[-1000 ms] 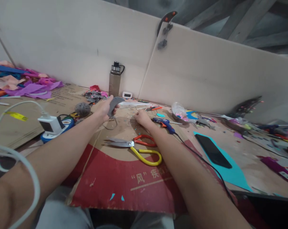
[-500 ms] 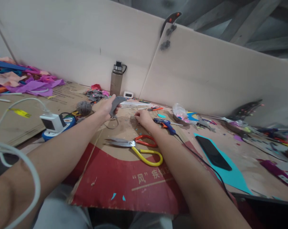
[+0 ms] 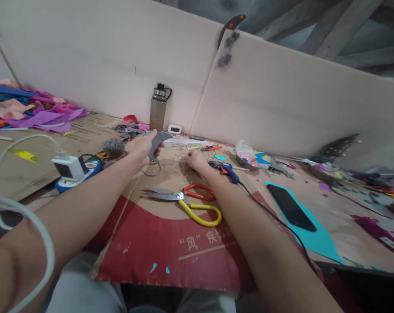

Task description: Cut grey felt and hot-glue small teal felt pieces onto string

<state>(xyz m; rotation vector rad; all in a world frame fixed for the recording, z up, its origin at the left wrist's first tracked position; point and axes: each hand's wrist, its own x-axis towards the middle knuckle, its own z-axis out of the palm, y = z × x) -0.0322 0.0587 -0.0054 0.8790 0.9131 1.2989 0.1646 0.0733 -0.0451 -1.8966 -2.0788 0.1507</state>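
My left hand is closed around a grey crescent-shaped piece, held just above the cardboard; a thin grey strand hangs from it. To its right, my right hand rests low over the cardboard with fingers pinched together; whatever is between them is hidden or too small to name. A blue glue gun lies beside my right wrist. Nearer to me, scissors with one red and one yellow handle lie with blades pointing left. A ball of grey yarn sits left of my left hand.
Beneath my arms is a red and brown cardboard sheet. A water bottle and a small white digital clock stand by the partition. A phone lies on turquoise sheet at right. A white charger and cable are at left.
Both hands hold nearly the same positions, the left still gripping the grey crescent-shaped piece. The whole view has shifted very slightly.
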